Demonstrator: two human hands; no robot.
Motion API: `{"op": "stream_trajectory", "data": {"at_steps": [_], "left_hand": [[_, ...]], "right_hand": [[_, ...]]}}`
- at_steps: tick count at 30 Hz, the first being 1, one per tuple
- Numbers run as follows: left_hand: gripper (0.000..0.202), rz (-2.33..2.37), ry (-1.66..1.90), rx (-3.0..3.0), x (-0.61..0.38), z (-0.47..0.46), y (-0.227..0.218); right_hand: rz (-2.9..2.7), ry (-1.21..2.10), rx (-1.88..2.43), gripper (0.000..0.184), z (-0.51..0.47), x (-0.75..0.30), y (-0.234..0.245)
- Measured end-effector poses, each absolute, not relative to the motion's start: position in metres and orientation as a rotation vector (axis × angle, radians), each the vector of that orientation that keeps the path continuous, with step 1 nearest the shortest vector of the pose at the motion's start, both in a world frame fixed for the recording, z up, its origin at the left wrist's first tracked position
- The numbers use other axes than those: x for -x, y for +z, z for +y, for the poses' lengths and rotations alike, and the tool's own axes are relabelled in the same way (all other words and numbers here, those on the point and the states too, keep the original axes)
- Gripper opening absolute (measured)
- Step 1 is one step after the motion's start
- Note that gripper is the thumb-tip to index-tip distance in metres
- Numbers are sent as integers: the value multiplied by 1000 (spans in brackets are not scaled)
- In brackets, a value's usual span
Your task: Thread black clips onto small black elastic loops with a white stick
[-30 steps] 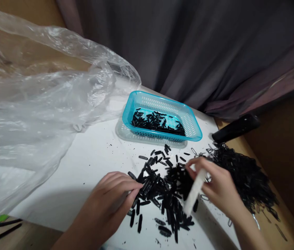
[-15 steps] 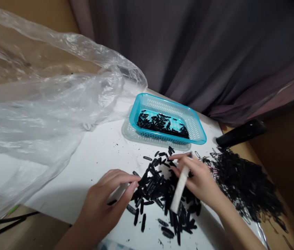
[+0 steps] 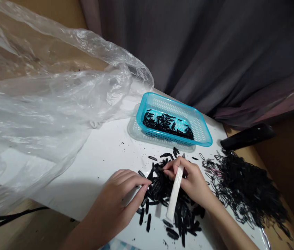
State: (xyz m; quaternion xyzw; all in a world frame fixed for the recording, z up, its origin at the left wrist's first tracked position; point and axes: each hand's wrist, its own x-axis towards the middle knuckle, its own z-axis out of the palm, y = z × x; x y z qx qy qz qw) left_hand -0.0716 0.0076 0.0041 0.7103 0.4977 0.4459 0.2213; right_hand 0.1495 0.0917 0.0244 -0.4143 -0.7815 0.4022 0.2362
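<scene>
Several small black elongated pieces (image 3: 183, 217) lie in a loose pile between my hands. At the pile's left edge, my left hand (image 3: 121, 194) has its thumb and index fingertips pressed together; whatever they pinch is too small to make out. My right hand (image 3: 188, 177) is closed round a slim white-handled knife (image 3: 175, 194). A small pointed grey tip shows above the knuckles, and the handle slants down toward me. The right thumb and index fingertips reach into the pile, touching black pieces. Beyond the hands, a blue plastic basket (image 3: 201, 140) holds more of these pieces.
Under the blue basket sits a pale grey basket (image 3: 133, 133). Tangled thin black loops (image 3: 251, 191) are heaped at the right, with a black cylindrical object (image 3: 248, 136) behind them. Clear plastic sheeting (image 3: 58, 104) spreads over the left of the white table (image 3: 102, 149). A dark curtain (image 3: 188, 45) hangs behind.
My right hand has come closer to my left hand, its fingertips dipping into the pile. My left hand keeps its pinch. The whole view has shifted slightly.
</scene>
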Motion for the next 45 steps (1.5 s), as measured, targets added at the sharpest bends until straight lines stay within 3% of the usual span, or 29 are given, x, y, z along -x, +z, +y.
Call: {"op": "stream_trajectory", "data": {"at_steps": [25, 29, 35, 45], "left_hand": [[19, 1361, 1213, -1969, 71, 9, 6], [18, 1366, 1208, -1963, 71, 8, 6], [15, 1445, 1218, -1944, 73, 10, 3], [8, 1399, 1236, -2011, 71, 13, -1]], "right_hand": [[-2662, 673, 1201, 26, 113, -135, 36], [-2632, 740, 1171, 26, 107, -139, 39], [-2442, 1124, 1060, 30, 88, -136, 53], [-2463, 1136, 1020, 32, 74, -125, 54]]}}
